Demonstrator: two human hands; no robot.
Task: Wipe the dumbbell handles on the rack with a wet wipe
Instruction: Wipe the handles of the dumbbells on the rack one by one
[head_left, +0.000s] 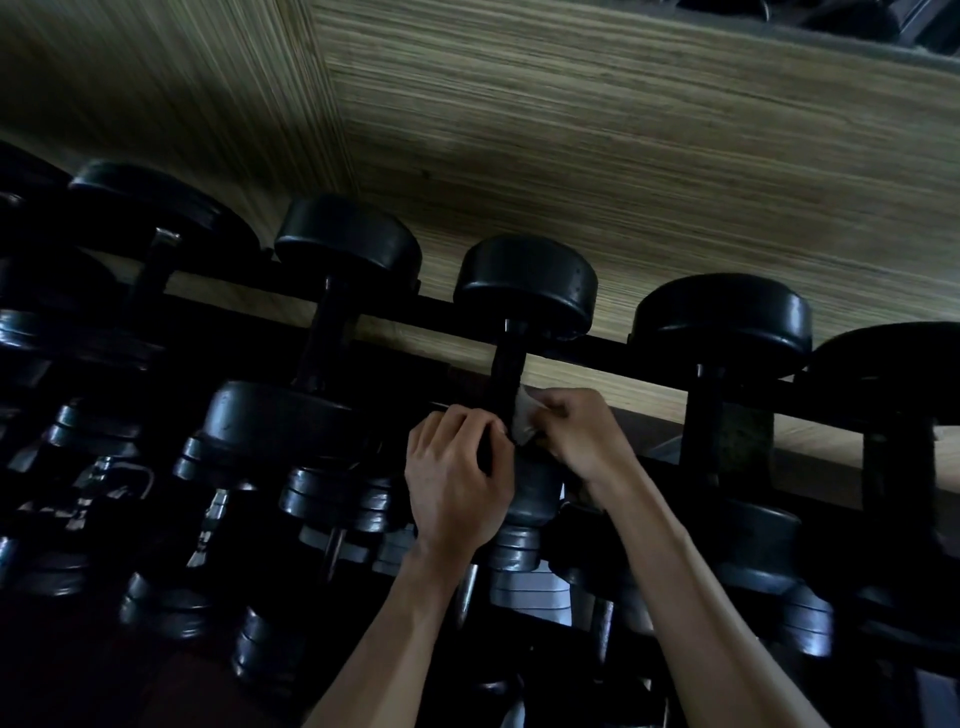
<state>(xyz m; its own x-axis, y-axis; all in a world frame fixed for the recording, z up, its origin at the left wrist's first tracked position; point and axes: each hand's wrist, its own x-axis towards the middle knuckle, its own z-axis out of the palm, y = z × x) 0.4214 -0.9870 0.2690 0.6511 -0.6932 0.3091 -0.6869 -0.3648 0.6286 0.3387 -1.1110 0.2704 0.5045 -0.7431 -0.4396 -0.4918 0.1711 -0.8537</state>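
On the top row of the rack (613, 349), near the centre of the view, both hands work at one dumbbell (524, 291). Its far head sits at about 12 o'clock from the hands, and its dark handle (506, 376) runs down from that head toward them. The wet wipe (525, 415), a small white piece, lies against the lower part of this handle, just at 9 o'clock of the right hand (582, 434). The grip of the right hand is curled, and its fingers pinch the wipe against the right side of the handle. The left hand (457, 483) is at 7 o'clock from the wipe; its fingers bend around the handle from the left side and hold it, with the fingertips touching the wipe's edge. The near head of this dumbbell is mostly hidden behind the two hands.

Other black dumbbells stand in the same row: one (348, 244) at 9 o'clock of the held one, and one (722, 322) at 3 o'clock, each well apart from the hands. Lower rows of the rack, at 6 to 8 o'clock, carry more weights, but they are too dark to tell clearly. Behind the rack, a wall (623, 156) with fine wood-like stripes fills the upper part.
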